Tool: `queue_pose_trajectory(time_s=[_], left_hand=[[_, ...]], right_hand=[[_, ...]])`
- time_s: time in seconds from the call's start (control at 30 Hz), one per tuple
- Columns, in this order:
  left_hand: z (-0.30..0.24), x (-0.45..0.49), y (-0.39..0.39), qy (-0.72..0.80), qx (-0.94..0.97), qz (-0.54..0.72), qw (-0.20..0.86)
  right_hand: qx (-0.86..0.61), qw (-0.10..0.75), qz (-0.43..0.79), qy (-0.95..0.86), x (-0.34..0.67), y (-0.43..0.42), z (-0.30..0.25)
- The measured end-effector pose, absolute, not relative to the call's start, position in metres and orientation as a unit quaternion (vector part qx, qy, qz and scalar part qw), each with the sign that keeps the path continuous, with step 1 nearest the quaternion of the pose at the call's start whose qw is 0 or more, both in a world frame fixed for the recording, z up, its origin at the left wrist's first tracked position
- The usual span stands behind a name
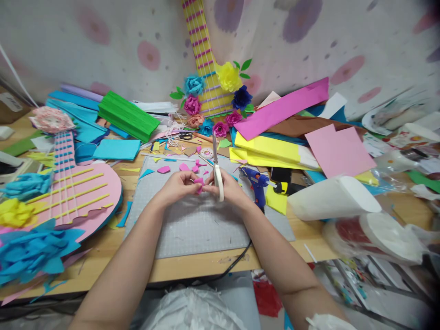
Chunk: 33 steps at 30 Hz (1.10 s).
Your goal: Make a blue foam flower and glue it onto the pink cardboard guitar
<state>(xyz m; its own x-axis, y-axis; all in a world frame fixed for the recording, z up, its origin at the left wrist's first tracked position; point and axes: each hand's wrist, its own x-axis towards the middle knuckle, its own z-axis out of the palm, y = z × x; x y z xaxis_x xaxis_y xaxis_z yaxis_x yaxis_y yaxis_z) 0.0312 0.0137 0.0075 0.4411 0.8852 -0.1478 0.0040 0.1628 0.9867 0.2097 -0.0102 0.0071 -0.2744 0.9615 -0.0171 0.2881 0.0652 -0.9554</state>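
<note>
My left hand (pixel 178 187) pinches a small magenta paper piece (pixel 199 184) above the grey cutting mat (pixel 202 233). White-handled scissors (pixel 218 183) hang in my right hand (pixel 231 187), blades pointing away from me. The fingertips of that hand also reach the magenta piece, so both hands meet at it. Several loose magenta paper petals (pixel 164 169) lie on the mat just beyond my left hand. A blue glue gun (pixel 256 181) rests on the right side of the mat, close to my right hand.
A pink paper guitar (pixel 87 190) with paper flowers fills the left. A yellow guitar neck (pixel 202 55) with flowers leans at the back. Green crepe paper (pixel 127 117), yellow sheets (pixel 271 151) and a white paper roll (pixel 335 198) surround the mat. A black cable (pixel 230 270) crosses the front edge.
</note>
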Motion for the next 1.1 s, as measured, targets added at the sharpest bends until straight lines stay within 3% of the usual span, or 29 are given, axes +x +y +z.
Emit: queue_pose_trajectory(time_s=[0.3, 0.47, 0.67, 0.77, 0.97, 1.1], left_hand=[[0.010, 0.039, 0.010, 0.418, 0.544, 0.290, 0.667], [0.007, 0.047, 0.006, 0.426, 0.465, 0.369, 0.683], [0.001, 0.058, 0.003, 0.437, 0.416, 0.426, 0.674], [0.003, 0.057, 0.003, 0.441, 0.414, 0.443, 0.662], [0.009, 0.038, 0.011, 0.410, 0.439, 0.473, 0.644], [0.013, 0.025, 0.014, 0.402, 0.465, 0.506, 0.605]], right_hand=[[-0.479, 0.434, 0.513, -0.565, 0.204, -0.006, 0.000], [-0.494, 0.524, 0.505, -0.476, 0.198, -0.005, 0.000], [-0.506, 0.556, 0.486, -0.445, 0.191, -0.004, -0.003], [-0.513, 0.513, 0.473, -0.500, 0.201, -0.004, -0.001], [-0.514, 0.223, 0.384, -0.734, 0.238, -0.007, 0.019], [-0.505, 0.143, 0.333, -0.784, 0.242, -0.010, 0.028]])
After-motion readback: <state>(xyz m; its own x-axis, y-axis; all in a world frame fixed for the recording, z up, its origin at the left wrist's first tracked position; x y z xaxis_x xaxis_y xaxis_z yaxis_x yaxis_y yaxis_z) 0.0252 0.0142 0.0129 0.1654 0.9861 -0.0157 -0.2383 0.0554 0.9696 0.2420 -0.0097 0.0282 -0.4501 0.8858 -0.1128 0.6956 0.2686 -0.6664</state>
